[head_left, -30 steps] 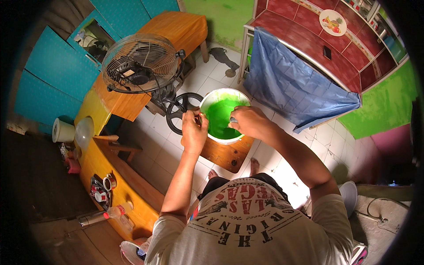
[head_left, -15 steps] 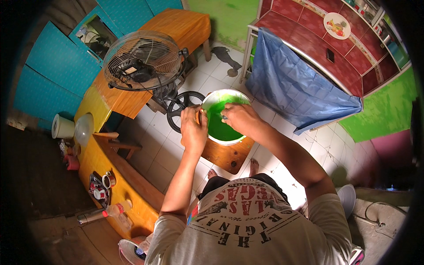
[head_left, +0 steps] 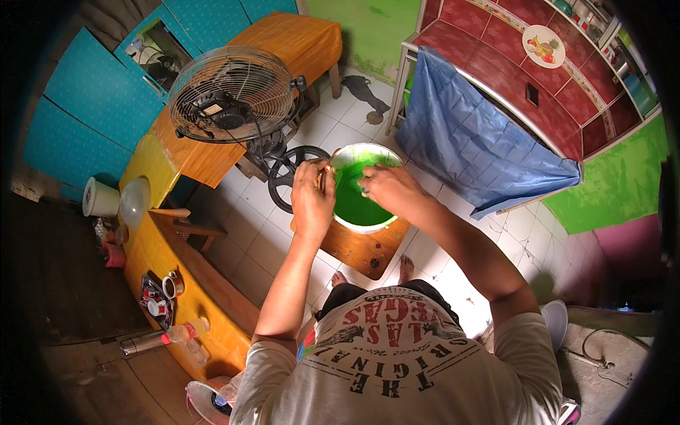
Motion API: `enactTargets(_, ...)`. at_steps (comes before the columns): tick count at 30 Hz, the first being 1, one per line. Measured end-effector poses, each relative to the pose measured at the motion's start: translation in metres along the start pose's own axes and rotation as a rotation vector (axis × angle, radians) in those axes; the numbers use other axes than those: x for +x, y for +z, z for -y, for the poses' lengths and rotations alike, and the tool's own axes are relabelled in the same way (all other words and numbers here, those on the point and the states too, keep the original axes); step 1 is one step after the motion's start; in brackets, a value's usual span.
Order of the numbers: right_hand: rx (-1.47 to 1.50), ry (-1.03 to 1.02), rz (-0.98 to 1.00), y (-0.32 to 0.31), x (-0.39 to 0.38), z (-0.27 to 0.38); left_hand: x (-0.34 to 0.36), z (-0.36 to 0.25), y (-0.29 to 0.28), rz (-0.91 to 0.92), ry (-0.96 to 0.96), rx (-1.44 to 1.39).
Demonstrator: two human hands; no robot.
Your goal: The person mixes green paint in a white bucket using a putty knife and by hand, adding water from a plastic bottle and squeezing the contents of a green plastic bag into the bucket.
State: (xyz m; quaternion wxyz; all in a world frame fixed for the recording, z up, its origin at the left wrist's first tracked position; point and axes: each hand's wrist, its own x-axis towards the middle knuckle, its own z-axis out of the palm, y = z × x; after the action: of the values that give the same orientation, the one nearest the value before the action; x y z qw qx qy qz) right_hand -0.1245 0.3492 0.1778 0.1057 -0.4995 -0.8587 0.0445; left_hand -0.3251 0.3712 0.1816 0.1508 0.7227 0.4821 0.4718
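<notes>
A round white tub [head_left: 367, 228] of thick, bright green mixture [head_left: 358, 202] rests on a small wooden stool [head_left: 368, 253] in front of my feet. My left hand [head_left: 312, 202] is at the tub's left rim, its fingers closed around a small, thin orange-brown thing that they mostly cover. Over the green mixture, inside the tub's right side, my right hand [head_left: 391, 190] has its fingers bent together. A small blue-green spot shows by those fingers; I cannot make out whether it is a ring or part of a held thing.
A black standing fan [head_left: 230, 95] stands at the far left of the tub, beside a wooden table [head_left: 273, 42]. A curved orange bench [head_left: 159, 262] with a bottle [head_left: 188, 331] runs along the left. On the right, a blue cloth [head_left: 482, 134] hangs from a red-tiled counter [head_left: 467, 42].
My left hand has turned slightly at the rim, and more of the thin brown thing shows above its fingers. My right hand has shifted a little over the mixture. The tub stays put.
</notes>
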Motion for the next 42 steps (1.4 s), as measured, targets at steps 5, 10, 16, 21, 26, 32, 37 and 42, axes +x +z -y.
enactTargets(5,0.083,-0.149,0.119,-0.004,-0.002,0.014,0.004,-0.001,-0.003,0.010,-0.024,0.005)
enactTargets(10,0.253,-0.243,0.199,-0.012,-0.006,0.001,0.006,-0.008,-0.005,0.024,-0.007,-0.025)
enactTargets(16,0.238,-0.030,0.303,-0.048,-0.013,-0.013,0.002,-0.008,-0.005,0.025,-0.014,-0.034)
enactTargets(21,0.029,0.158,0.187,-0.042,-0.011,-0.019,-0.001,-0.001,0.000,0.039,-0.033,-0.021)
enactTargets(26,0.075,0.167,0.126,-0.030,-0.007,-0.012,-0.003,0.014,0.004,-0.010,-0.021,0.019)
enactTargets(32,0.157,0.124,0.196,-0.040,-0.018,-0.008,-0.006,0.017,0.004,-0.001,-0.111,-0.040)
enactTargets(37,0.049,0.152,0.106,-0.038,-0.017,-0.016,-0.011,0.027,0.014,-0.020,-0.128,-0.077)
enactTargets(42,-0.018,0.192,0.159,-0.038,-0.015,-0.012,-0.012,0.024,0.014,0.100,-0.233,-0.020)
